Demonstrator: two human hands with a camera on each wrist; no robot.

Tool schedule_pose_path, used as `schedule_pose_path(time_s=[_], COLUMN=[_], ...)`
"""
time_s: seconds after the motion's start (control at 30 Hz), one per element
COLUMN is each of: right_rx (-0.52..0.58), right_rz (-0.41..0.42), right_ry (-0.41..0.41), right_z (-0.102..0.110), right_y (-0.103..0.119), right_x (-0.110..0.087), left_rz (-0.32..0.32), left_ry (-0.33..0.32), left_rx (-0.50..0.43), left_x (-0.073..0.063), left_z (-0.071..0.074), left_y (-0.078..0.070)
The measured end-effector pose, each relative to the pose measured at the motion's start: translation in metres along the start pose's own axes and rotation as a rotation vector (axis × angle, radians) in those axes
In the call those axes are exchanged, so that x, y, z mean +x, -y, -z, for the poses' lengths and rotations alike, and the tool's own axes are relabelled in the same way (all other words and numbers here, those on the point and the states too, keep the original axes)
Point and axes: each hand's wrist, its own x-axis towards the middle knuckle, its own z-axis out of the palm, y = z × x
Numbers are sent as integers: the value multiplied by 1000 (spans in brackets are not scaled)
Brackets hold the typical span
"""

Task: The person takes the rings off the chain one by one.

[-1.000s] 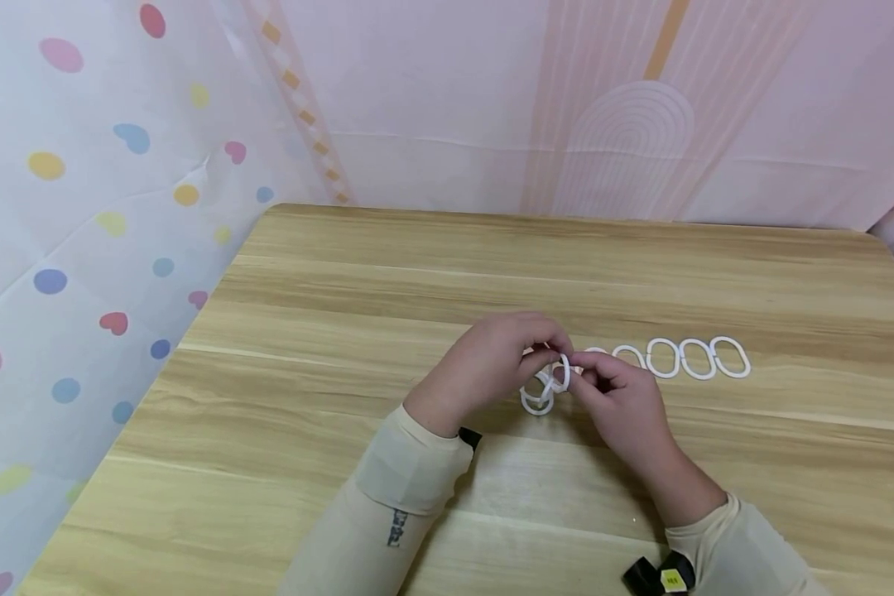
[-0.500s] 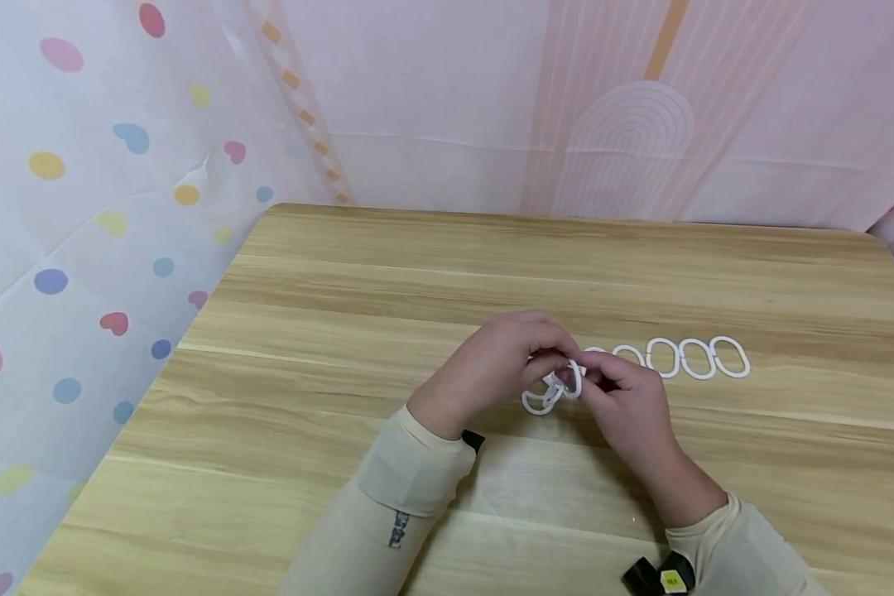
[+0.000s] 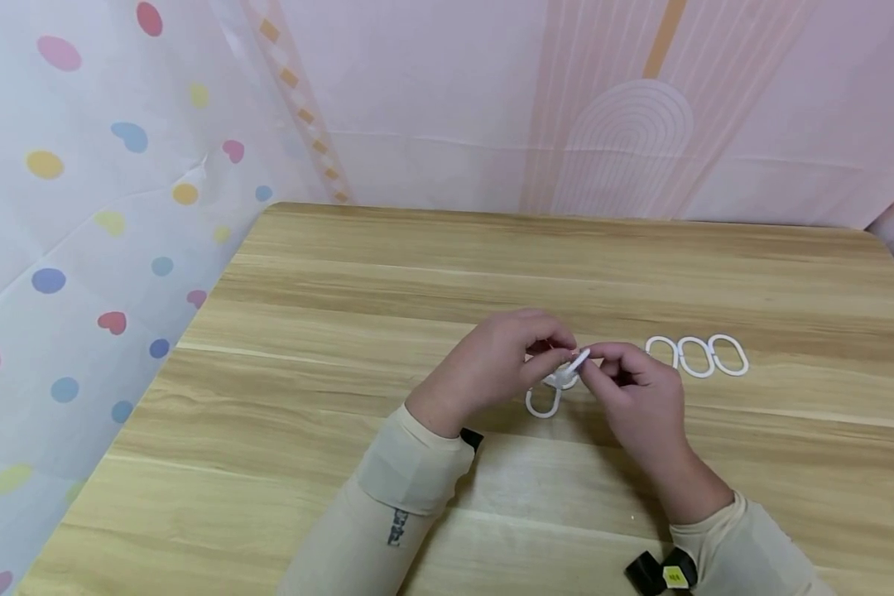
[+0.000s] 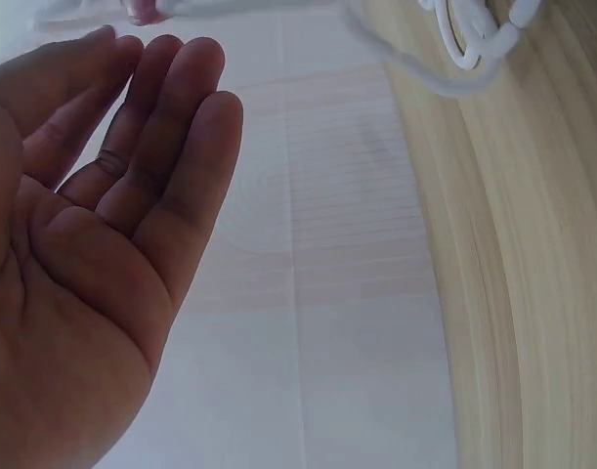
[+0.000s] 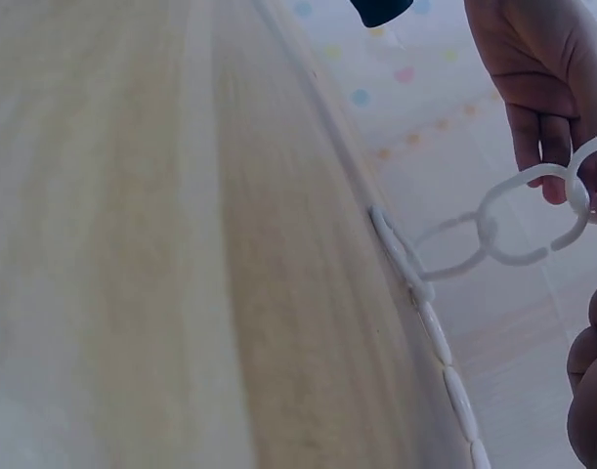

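Chain of white oval plastic links [image 3: 562, 378] hangs between the two hands, just above the pale wood-grain table [image 3: 387, 273], its lower end slanting down to the surface. The right hand [image 3: 636, 397] pinches a raised white link [image 3: 579, 361] between thumb and index finger, with no gap between the tips beyond the plastic. The left hand [image 3: 492, 360] closes thumb and index finger on the chain from the left, though overlap and blur leave unclear which link it grips; its other fingers curve loosely, away from the work. Raising the link probably keeps its rim reachable from both sides. One link's rim shows a small break, likely where another slips on. To the right, a row of white oval links [image 3: 711, 358] lies flat, edges touching, near the right hand, presumably for easy reach.
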Motion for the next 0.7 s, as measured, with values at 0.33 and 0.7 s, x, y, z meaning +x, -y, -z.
schedule_pose_path(time_s=[0.33, 0.7], right_rx=[53, 84], right_rz=[-10, -16], right_ry=[-73, -124], right_z=[5, 8], right_y=[-1, 2], right_x=[0, 3], left_rz=[6, 32], left_ry=[56, 75], left_rx=[12, 6], left_x=[1, 1], left_z=[1, 1], left_y=[1, 1])
